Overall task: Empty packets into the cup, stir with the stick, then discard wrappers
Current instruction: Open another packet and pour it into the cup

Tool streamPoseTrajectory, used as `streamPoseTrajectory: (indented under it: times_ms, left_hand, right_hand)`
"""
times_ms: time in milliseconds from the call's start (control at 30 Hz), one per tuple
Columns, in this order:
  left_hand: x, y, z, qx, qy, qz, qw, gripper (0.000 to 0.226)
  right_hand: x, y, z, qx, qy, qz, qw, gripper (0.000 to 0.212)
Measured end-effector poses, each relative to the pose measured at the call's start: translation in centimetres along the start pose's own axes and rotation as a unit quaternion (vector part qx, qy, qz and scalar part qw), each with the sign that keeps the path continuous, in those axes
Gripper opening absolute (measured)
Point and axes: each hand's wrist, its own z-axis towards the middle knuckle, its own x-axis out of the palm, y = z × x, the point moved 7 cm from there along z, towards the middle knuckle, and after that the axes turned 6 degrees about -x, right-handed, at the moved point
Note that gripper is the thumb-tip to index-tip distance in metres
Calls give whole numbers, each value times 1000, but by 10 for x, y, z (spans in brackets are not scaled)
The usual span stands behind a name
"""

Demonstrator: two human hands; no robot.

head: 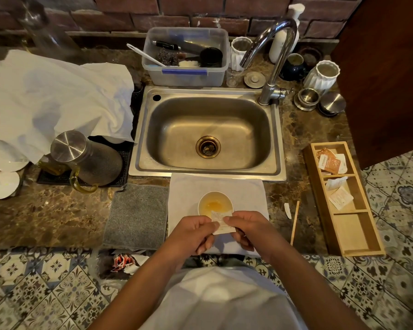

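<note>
Cup stands on a white cloth at the front edge of the surface, just ahead of the sink, holding a shallow pool of yellowish liquid. It looks like thin paper, so it is probably light and easy to tip or dent; a steadying hold would go low on its wall, not the rim. To the right a wooden tray keeps more packets in its two far compartments, the near one bare. Between tray and cloth lies the stick, thin, stiff and light, best pinched near one end. Beside it sits a small torn scrap. Both hands meet over the cup's near rim: the left hand and right hand are each closed in a fingertip pinch on one white packet, held upright between them. The packet is limp, crinkly paper, nearly weightless; gripping close to the top edge should let it tear cleanly without spilling.
</note>
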Motion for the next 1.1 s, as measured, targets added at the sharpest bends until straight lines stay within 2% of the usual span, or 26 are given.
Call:
streamPoseTrajectory:
  times_ms: [100, 333, 433, 700, 900, 1000, 1100]
  left_hand:
    - [0, 0, 0, 1, -1, 10, 1000, 22]
    - [6, -4, -3, 4, 12, 17, 1000, 25]
    - [9, -9, -4, 13, 10, 24, 1000, 32]
    - [19, -15, -2, 26, 9, 39, 999, 28]
    - [45, -26, 3, 69, 23, 65, 995, 29]
    - [62, -29, 9, 86, 21, 97, 991, 30]
    - [79, -27, 18, 89, 20, 116, 989, 33]
  right_hand:
    - [-1, -1, 0, 1, -13, -4, 1000, 23]
    - [-9, 4, 1, -44, -47, 11, 998, 35]
    - [-11, 1, 2, -49, -57, 23, 997, 28]
    - [-22, 4, -2, -65, -50, 49, 995, 28]
    - [-41, 1, -23, -83, 17, 34, 996, 27]
    - [-57, -6, -32, -85, 16, 15, 996, 39]
    - [-74, -13, -42, -81, -1, 2, 997, 33]
